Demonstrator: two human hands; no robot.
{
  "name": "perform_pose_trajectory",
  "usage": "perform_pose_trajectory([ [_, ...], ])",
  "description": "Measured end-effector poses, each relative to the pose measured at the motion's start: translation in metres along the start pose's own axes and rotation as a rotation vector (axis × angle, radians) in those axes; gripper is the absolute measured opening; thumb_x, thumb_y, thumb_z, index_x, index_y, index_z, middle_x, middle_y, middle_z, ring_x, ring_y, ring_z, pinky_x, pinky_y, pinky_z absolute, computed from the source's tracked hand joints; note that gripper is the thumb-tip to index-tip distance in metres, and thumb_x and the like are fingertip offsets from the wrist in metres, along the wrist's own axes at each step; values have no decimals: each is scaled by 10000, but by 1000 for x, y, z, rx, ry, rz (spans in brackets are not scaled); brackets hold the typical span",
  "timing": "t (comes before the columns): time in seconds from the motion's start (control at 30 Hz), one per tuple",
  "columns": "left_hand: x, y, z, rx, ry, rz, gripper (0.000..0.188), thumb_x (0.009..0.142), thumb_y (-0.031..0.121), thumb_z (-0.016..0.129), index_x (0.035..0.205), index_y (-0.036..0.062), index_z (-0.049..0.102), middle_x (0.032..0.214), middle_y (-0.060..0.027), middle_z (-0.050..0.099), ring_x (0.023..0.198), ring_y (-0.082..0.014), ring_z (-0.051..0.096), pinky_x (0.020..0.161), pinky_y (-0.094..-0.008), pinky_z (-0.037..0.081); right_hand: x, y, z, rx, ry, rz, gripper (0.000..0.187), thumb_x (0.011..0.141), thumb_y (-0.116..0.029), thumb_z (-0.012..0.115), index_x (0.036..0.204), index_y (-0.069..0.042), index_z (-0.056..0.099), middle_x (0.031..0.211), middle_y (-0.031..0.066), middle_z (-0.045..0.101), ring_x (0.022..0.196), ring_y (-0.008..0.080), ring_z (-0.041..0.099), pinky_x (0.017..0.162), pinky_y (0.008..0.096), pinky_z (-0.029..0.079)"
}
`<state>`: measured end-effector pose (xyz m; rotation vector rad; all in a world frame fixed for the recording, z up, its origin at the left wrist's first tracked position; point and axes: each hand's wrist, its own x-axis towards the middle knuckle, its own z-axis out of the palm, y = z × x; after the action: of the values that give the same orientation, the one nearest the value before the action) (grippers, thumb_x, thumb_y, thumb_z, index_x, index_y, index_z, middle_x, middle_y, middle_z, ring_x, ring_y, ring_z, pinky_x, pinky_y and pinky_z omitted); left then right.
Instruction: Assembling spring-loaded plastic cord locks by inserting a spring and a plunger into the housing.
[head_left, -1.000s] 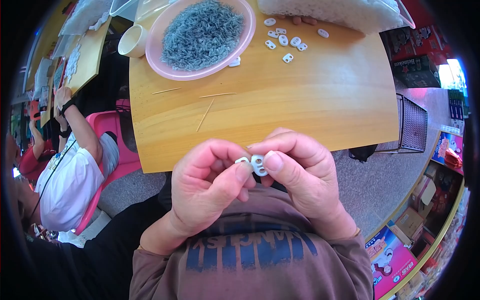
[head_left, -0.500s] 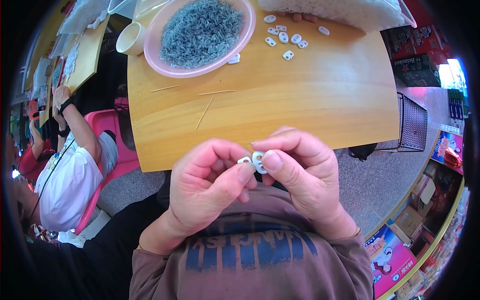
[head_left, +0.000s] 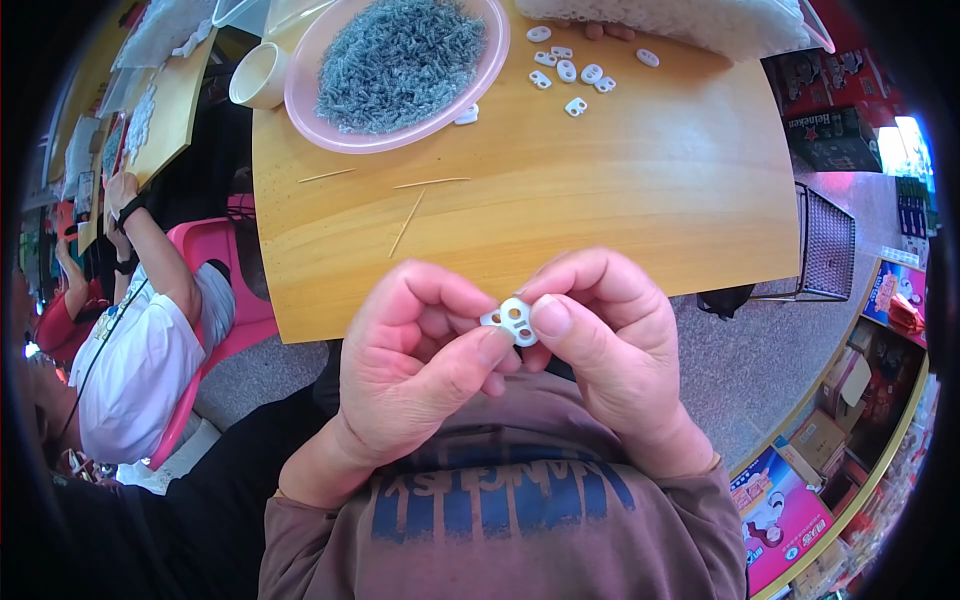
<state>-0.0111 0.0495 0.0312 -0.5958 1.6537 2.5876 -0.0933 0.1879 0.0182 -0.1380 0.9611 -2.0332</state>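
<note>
Left hand point(head_left: 410, 358): thumb and forefinger sit in a nearly closed pinch on a small white piece point(head_left: 491, 319); the other fingers curl behind, and I cannot tell whether they bear on it.
Right hand point(head_left: 618, 350): thumb lies along the edge of a white oval piece point(head_left: 516, 323), gripped narrowly, its holes facing my camera.
White pieces: both are between the hands, in front of the brown shirt point(head_left: 500, 450); they overlap in my view, but contact is unclear.
Pinch: I would hold each piece by its rim, holes uncovered, pressing lightly so neither twists.
Pairing: I would steady one piece and turn only the other.
Slip risk: I judge a dropped piece would miss the table point(head_left: 600, 190), since the hands are beyond its near edge.
Tabletop: I see thin sticks point(head_left: 406, 224) and a pink bowl point(head_left: 300, 105) of clear bluish bits.
</note>
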Motion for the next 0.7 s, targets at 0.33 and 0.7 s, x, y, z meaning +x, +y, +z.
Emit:
perform_pose_trajectory([
  [0.33, 0, -1, -2, 13, -51, 65, 195, 811, -8, 535, 976, -23, 432, 886, -135, 589, 753, -135, 601, 615, -214, 499, -4, 2, -1, 8, -65, -66, 203, 825, 15, 509, 1026, 38, 492, 892, 82, 572, 752, 112, 563, 689, 235, 470],
  [0.7, -4, -3, 1, 124, -92, 184, 298, 802, -52, 522, 1073, -61, 398, 912, -163, 580, 818, -179, 598, 711, -259, 502, -5, -2, 5, 21, 52, -33, 171, 790, -13, 537, 953, 35, 521, 881, 108, 540, 713, 114, 538, 622, 210, 458],
])
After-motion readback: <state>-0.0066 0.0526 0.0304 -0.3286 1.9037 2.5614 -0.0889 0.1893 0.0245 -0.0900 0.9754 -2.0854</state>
